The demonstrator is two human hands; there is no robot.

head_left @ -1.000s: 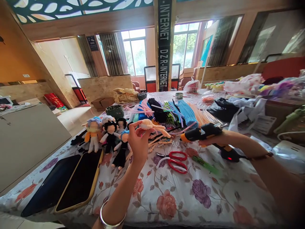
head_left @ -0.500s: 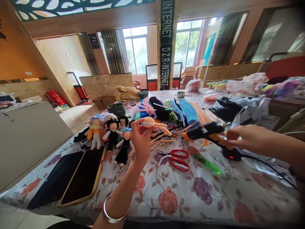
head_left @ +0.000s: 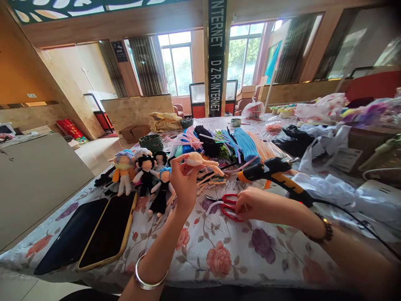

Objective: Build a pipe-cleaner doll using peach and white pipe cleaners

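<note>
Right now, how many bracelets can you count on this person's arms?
2: a silver bangle on the left forearm and a dark beaded bracelet on the right wrist. Both arms leave the frame, so others may be hidden.

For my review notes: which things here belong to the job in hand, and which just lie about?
Likely in use:
peach doll piece, in left hand
red-handled scissors, at right hand
glue gun
fuzzy stems

Likely just lying about:
yellow-cased phone
dark slab
black plastic bag
</note>
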